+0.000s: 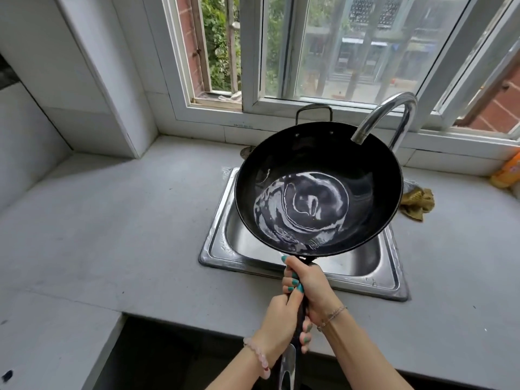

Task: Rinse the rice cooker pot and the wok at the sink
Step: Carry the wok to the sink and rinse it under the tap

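A black wok (318, 187) hangs above the steel sink (225, 249), with water swirling in its bottom. Both hands grip its long dark handle. My right hand (306, 282) holds the handle close to the bowl. My left hand (281, 325) grips it lower down, nearer my body. The curved faucet (385, 116) has its spout over the far right rim of the wok; no water stream is visible. The rice cooker pot is not in view.
Grey countertop (112, 220) surrounds the sink. A crumpled yellow-brown cloth (416, 201) lies right of the sink. An orange bottle (509, 173) stands at the far right by the window sill. A dark gap (168, 356) opens below the counter's front edge.
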The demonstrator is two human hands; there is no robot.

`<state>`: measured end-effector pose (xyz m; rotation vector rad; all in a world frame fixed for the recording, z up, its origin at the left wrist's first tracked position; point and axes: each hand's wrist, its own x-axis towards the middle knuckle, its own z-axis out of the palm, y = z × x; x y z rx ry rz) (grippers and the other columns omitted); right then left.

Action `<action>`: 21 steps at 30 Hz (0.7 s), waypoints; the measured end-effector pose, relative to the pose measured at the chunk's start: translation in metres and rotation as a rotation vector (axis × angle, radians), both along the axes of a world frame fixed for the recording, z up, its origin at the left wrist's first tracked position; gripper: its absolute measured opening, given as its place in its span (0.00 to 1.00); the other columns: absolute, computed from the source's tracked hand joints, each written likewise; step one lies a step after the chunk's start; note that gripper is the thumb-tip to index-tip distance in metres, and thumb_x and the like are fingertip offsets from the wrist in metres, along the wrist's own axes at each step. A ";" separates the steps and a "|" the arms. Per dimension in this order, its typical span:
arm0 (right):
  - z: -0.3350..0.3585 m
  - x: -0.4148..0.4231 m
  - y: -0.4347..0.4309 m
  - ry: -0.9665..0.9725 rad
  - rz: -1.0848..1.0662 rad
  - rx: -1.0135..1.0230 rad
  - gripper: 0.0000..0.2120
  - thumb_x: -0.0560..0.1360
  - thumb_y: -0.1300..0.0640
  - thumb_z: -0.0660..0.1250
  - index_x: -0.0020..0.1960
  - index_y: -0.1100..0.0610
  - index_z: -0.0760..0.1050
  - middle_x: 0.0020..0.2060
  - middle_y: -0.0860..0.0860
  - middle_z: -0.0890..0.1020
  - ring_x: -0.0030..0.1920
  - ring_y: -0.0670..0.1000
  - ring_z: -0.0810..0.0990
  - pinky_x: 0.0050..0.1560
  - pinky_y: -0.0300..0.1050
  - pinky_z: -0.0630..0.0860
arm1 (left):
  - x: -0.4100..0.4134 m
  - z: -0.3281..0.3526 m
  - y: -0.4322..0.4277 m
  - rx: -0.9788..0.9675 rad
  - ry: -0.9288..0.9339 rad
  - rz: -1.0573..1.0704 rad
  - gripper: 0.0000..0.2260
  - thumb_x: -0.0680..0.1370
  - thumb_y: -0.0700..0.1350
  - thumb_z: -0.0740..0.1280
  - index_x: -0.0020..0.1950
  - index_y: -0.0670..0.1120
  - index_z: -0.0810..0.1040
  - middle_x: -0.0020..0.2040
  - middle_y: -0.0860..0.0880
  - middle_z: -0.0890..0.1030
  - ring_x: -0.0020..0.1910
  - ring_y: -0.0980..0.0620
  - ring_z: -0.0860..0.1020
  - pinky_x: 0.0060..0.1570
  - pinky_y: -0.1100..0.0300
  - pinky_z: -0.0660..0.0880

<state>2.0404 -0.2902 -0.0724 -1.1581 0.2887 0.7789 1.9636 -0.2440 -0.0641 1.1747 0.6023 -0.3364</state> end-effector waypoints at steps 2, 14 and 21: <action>0.006 0.002 0.000 -0.020 0.002 -0.025 0.18 0.76 0.64 0.62 0.30 0.55 0.62 0.22 0.47 0.62 0.20 0.43 0.61 0.21 0.35 0.61 | 0.002 0.007 -0.001 -0.036 0.002 0.013 0.20 0.83 0.49 0.52 0.34 0.41 0.66 0.22 0.47 0.67 0.16 0.53 0.65 0.18 0.66 0.65; 0.014 0.004 0.013 0.193 0.018 0.152 0.17 0.77 0.63 0.61 0.32 0.54 0.60 0.20 0.45 0.59 0.17 0.41 0.59 0.17 0.32 0.59 | -0.003 0.026 0.012 -0.048 0.003 0.035 0.19 0.82 0.48 0.57 0.34 0.40 0.69 0.23 0.46 0.70 0.18 0.52 0.69 0.18 0.64 0.68; 0.018 0.008 0.033 0.342 0.067 0.335 0.18 0.76 0.59 0.61 0.31 0.53 0.57 0.17 0.45 0.59 0.14 0.41 0.59 0.14 0.31 0.58 | -0.006 0.040 0.027 0.266 -0.038 0.006 0.19 0.80 0.46 0.59 0.30 0.42 0.71 0.22 0.47 0.73 0.19 0.51 0.71 0.20 0.62 0.70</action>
